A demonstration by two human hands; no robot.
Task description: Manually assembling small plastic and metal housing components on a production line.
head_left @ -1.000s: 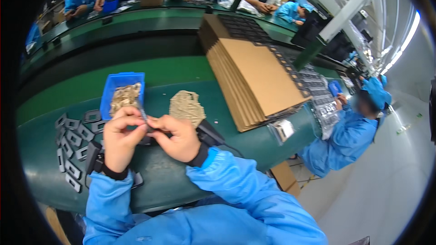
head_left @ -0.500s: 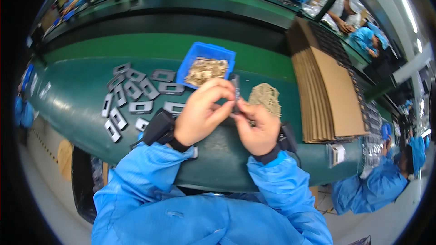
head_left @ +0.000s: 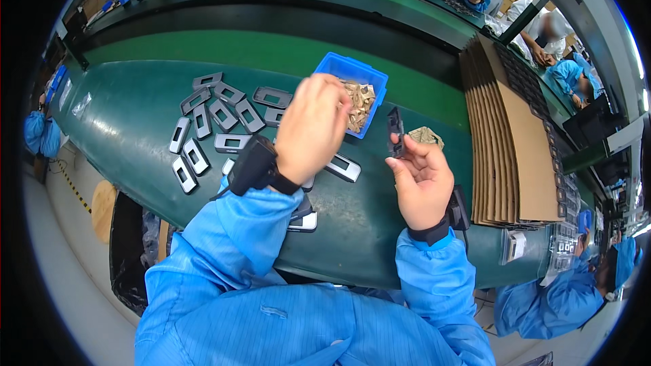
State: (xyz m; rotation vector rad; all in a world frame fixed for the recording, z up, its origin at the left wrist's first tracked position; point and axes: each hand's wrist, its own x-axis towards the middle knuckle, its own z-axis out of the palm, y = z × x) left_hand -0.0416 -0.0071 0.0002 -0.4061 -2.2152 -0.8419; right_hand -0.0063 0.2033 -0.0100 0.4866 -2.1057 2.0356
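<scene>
My right hand [head_left: 424, 177] holds a dark plastic casing [head_left: 395, 125] upright between thumb and fingers, above the green bench mat. My left hand [head_left: 310, 125] is at the left side of a blue bin [head_left: 376, 78], its fingers curled together. Anything in those fingers is hidden. Small gold-coloured metal pieces [head_left: 359, 105] fill the bin. Left of my left hand, several grey casings with rectangular openings, such as one grey casing [head_left: 232, 143], lie spread on the mat. A white-faced casing [head_left: 344, 168] rests between my hands, and others lie partly under my left wrist.
Upright cardboard dividers [head_left: 505, 142] form a tall stack at the right. A crumpled beige bundle [head_left: 427, 137] lies behind my right hand. A small clear bag [head_left: 513, 246] sits by the right front edge. Co-workers in blue sit across the bench and at the right.
My hands were together on the dark casing and have come apart. The left went up to the bin; the right keeps the casing. The view has shifted, so the bench sits further right.
</scene>
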